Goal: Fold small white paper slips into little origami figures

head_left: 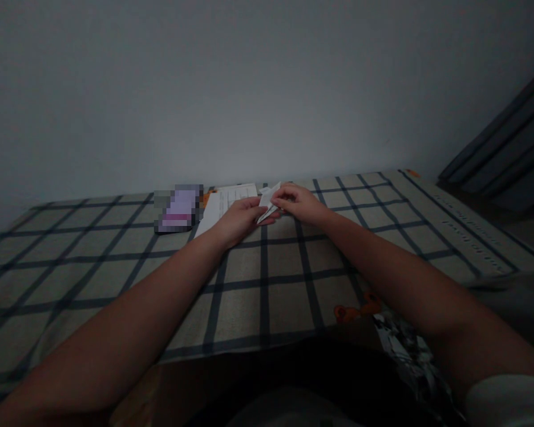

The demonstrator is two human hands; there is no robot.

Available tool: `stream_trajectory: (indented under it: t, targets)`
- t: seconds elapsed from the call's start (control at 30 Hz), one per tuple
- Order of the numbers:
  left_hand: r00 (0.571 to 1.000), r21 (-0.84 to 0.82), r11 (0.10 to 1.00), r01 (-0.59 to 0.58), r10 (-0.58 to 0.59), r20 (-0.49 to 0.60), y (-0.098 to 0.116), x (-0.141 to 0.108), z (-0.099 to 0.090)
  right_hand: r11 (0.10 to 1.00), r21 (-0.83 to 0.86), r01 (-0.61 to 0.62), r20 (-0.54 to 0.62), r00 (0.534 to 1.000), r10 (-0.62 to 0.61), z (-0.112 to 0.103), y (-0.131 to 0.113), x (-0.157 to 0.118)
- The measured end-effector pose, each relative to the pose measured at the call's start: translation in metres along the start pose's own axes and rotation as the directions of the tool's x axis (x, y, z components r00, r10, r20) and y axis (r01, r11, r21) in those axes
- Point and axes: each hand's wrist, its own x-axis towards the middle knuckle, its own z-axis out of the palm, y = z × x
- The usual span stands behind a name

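Note:
A small piece of folded white paper (268, 198) with pointed corners is held between my two hands, above the far part of the checked tablecloth. My left hand (242, 220) grips its lower left side, with the thumb on top and fingers beneath. My right hand (300, 203) pinches its right edge between thumb and fingertips. Just behind and to the left of my left hand lie white sheets (213, 209), one with faint printed lines.
A phone-like purple object (180, 207), partly pixelated, lies left of the sheets. The checked cloth (285, 296) covers the table up to a grey wall. Dark curtain (507, 142) hangs at right. Crumpled shiny material (404, 350) is below the table's front edge.

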Motion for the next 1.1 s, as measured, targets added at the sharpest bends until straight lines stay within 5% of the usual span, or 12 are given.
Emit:
stream_trajectory:
  t: [0.4,0.67,0.87,1.1]
  targets:
    - [0.999,0.008,0.999,-0.050,0.050,0.000,-0.003,-0.001,0.004,0.995,-0.079,0.060,-0.129,0.989,-0.070,0.005,-0.005,0.000]
    - [0.994,-0.113,0.993,-0.039,0.027,-0.104,0.006,-0.002,0.009,0.915,0.391,-0.099,-0.229,0.952,0.201,0.010,0.001,0.002]
    - [0.996,-0.156,0.985,-0.075,0.068,-0.049,0.008,-0.004,0.006,0.917,0.354,-0.182,-0.049,0.976,0.212,0.007,-0.003,0.001]
    - [0.997,-0.120,0.989,-0.083,0.083,-0.007,0.006,-0.004,0.011,0.918,0.340,-0.205,-0.002,0.976,0.219,0.005,-0.012,-0.001]
